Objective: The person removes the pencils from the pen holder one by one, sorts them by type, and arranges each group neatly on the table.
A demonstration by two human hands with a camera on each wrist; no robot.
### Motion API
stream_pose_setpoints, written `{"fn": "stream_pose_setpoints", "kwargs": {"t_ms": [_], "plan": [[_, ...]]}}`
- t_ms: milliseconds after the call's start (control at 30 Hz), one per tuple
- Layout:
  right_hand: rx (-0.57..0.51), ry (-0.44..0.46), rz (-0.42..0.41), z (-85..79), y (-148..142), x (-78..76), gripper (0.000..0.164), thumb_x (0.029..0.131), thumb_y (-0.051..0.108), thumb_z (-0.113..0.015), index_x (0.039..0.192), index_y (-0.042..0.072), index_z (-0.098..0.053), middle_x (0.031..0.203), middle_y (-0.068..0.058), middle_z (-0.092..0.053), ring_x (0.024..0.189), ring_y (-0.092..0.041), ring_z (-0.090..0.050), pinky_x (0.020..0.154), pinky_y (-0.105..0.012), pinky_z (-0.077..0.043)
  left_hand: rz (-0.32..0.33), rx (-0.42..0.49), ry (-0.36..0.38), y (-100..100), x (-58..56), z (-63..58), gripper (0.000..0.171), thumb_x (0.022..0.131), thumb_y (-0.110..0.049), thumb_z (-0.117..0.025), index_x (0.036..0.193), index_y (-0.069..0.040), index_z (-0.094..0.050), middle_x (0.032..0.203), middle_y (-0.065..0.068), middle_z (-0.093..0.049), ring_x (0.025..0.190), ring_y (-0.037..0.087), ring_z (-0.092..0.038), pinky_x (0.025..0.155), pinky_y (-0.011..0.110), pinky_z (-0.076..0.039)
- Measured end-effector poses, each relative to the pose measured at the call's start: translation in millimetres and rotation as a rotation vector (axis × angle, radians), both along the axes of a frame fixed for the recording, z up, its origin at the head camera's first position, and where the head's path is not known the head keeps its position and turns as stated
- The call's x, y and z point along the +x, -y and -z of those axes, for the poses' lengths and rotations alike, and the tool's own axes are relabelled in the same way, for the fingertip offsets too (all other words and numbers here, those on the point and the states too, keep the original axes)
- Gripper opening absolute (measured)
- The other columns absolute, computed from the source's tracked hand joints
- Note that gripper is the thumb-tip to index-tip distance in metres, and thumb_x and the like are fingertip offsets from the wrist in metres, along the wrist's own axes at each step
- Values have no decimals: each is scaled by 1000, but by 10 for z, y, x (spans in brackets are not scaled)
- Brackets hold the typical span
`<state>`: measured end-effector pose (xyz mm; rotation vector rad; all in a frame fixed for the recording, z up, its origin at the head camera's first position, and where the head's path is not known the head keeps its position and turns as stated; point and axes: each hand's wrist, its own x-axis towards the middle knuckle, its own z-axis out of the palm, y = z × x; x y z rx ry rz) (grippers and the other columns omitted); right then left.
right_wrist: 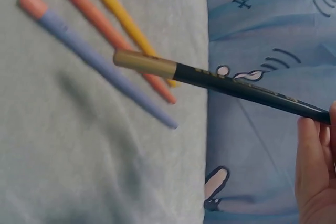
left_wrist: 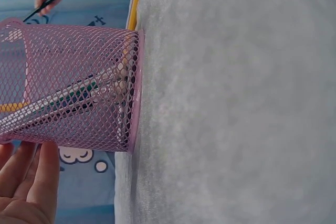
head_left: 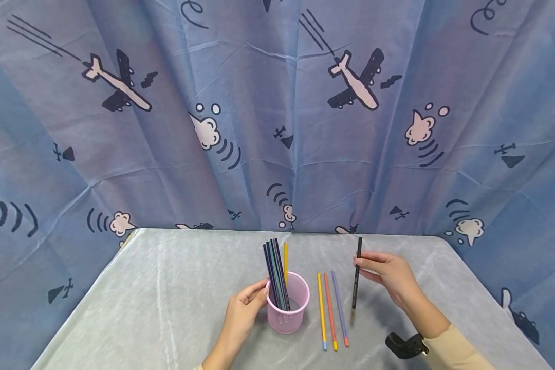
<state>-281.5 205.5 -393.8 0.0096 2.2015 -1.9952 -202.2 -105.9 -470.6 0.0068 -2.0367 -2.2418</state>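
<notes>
A pink mesh pencil cup (head_left: 284,321) stands upright on the table, and my left hand (head_left: 246,307) holds it by the left side of its rim. Several dark pencils (head_left: 276,272) lean to the left inside it, with a yellow pencil (head_left: 285,257) behind them. In the left wrist view the fingers (left_wrist: 46,169) lie against the mesh wall. My right hand (head_left: 393,275) pinches a black pencil with a gold end (head_left: 356,272) near its upper part. That pencil points down, gold end lowest, close over the table, as the right wrist view also shows.
Between cup and right hand lie a yellow pencil (head_left: 321,311), an orange-red pencil (head_left: 330,313) and a purple pencil (head_left: 339,308), side by side. A pale cloth covers the table (head_left: 203,267). Behind its far edge hangs a blue curtain (head_left: 259,128) with airplane prints.
</notes>
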Motion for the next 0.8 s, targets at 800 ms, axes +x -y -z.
{"fn": "stream_pose_setpoints", "kwargs": {"t_ms": [800], "plan": [[70, 131, -71, 424, -77, -91, 51, 89, 3, -71, 128, -23, -50, 94, -1, -75, 81, -6, -70, 77, -23, -63, 0, 6, 8, 1, -7, 21, 40, 97, -17, -65, 128, 7, -61, 126, 23, -66, 101, 3, -68, 87, 14, -57]]}}
